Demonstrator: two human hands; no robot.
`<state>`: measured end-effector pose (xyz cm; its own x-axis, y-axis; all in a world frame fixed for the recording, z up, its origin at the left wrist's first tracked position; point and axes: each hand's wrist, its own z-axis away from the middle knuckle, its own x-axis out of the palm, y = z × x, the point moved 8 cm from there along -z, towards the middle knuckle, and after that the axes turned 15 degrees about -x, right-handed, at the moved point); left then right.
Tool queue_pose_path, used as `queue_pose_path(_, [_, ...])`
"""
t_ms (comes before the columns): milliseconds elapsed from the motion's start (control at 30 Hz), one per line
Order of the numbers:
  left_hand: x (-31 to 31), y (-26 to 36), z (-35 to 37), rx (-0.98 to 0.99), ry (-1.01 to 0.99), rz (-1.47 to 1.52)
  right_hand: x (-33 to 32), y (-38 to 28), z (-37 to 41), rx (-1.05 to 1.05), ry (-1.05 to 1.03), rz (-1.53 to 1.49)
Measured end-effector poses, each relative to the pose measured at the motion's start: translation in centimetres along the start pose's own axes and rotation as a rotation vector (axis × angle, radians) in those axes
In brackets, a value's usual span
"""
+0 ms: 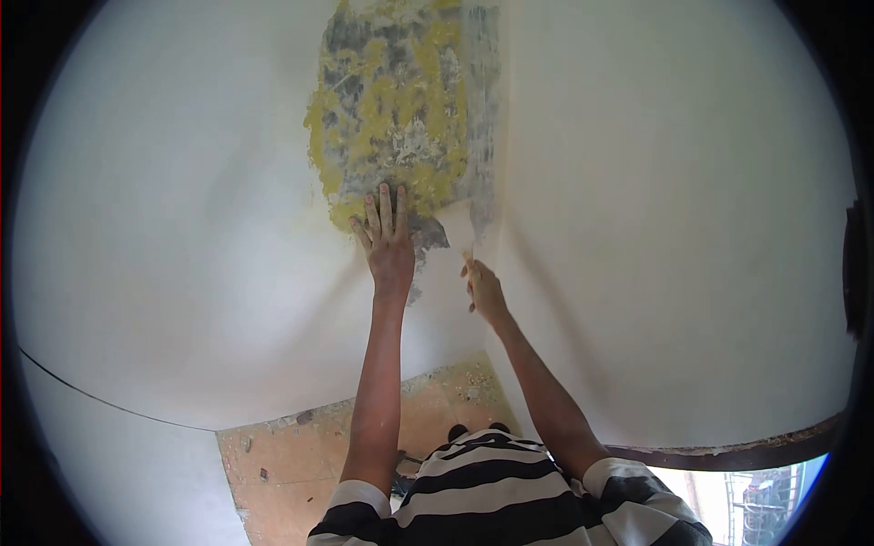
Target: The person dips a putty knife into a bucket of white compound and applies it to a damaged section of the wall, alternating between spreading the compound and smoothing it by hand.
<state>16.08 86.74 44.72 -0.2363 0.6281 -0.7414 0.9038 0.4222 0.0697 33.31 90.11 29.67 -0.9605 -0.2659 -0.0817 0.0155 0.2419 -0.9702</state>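
Note:
My left hand (390, 250) lies flat on the wall with its fingers spread, fingertips over the lower edge of a rough patch (391, 100) of yellow and grey where the white coat is gone. To its right, my right hand (487, 289) is closed around the light-coloured handle of a scraper (468, 266). The scraper's wide, pale blade (458, 225) points up against the wall beside the patch's lower right edge, close to the corner. Dark grey bare surface (428, 233) shows between the blade and my left hand.
A white wall (674, 200) meets the patched wall at a corner just right of the scraper. Below, chips and dust lie on the tan tiled floor (287, 473). A dark-edged opening (746, 455) is at lower right. My shoes (458, 431) stand near the corner.

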Motion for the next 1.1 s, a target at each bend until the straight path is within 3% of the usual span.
queue_pose_path(33, [0.1, 0.0, -0.2, -0.003, 0.006, 0.001, 0.5, 2.0, 0.3, -0.007, -0.001, 0.001])
queue_pose_path(167, [0.2, -0.1, 0.2, 0.01, 0.001, 0.02, 1.5, 9.4, 5.2, 0.333, -0.05, -0.115])
queue_pose_path(200, [0.1, -0.1, 0.2, 0.016, -0.006, 0.053, 1.5, 10.0, 6.2, 0.468, -0.071, -0.171])
queue_pose_path(333, [-0.7, -0.4, 0.5, 0.021, -0.02, 0.109, 0.2, 7.7, 6.3, 0.555, -0.038, -0.242])
queue_pose_path(400, [-0.8, -0.5, 0.8, 0.038, -0.025, 0.109, 0.3, 3.3, 3.2, 0.368, -0.15, -0.334])
queue_pose_path(600, [-2.2, -0.9, 1.5, 0.034, -0.064, 0.266, -2.5, -19.2, -4.0, 0.119, -0.025, -0.332])
queue_pose_path(767, [-4.0, -1.0, 1.8, 0.002, -0.059, 0.386, -3.3, -27.9, -3.1, -0.055, 0.032, -0.36])
queue_pose_path(933, [-5.3, -1.4, 1.2, -0.023, -0.001, 0.438, -2.8, -27.4, -3.5, -0.242, 0.049, -0.371])
queue_pose_path(1100, [-4.6, -1.6, 1.1, -0.042, -0.03, 0.424, 0.1, -12.0, -6.2, -0.312, 0.12, -0.1])
